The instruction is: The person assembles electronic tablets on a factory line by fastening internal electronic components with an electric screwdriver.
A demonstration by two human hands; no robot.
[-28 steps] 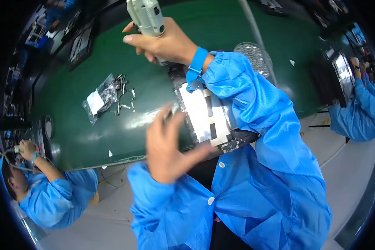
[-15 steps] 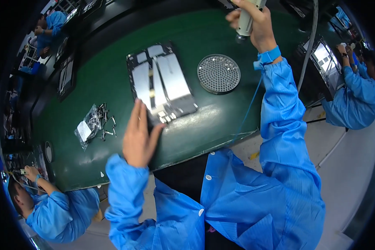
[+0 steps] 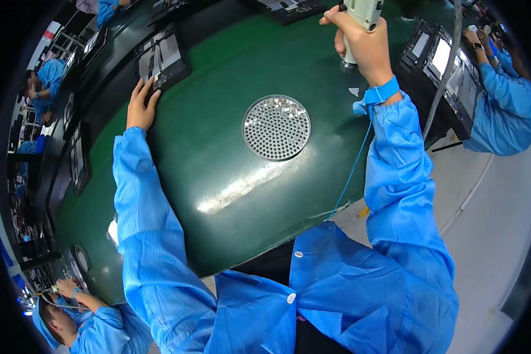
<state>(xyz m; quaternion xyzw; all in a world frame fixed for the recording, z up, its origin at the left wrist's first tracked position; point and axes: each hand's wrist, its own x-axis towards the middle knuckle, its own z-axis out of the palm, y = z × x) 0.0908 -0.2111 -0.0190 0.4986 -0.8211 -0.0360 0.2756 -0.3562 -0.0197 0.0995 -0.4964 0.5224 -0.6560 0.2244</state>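
My left hand point(image 3: 141, 105) is stretched out to the far left, its fingers extended against the near edge of an opened tablet point(image 3: 170, 54). Pale battery panels and dark edges show inside this tablet. In my right hand point(image 3: 369, 50) is a pale electric screwdriver point(image 3: 360, 15), gripped upright with its dark tip pointing down, raised at the far right. A blue wrist strap point(image 3: 382, 89) with a thin cord circles my right wrist. Between my arms a round screw tray point(image 3: 276, 133), full of small holes, rests on the green table point(image 3: 218, 141); bright bits gather toward its far side.
More opened tablets point(image 3: 286, 9) lie along the far edge. At right, stacked tablets point(image 3: 448, 71) stand beside a hanging grey cable point(image 3: 445, 76) and a co-worker's blue sleeve point(image 3: 501, 112). Another co-worker point(image 3: 94, 318) sits at lower left. A white scrap point(image 3: 353, 91) lies near my right wrist.
My left hand and the tablet have moved away to the far left. My right hand still holds the screwdriver up. The small bag and loose dark pieces are now hidden behind my left sleeve.
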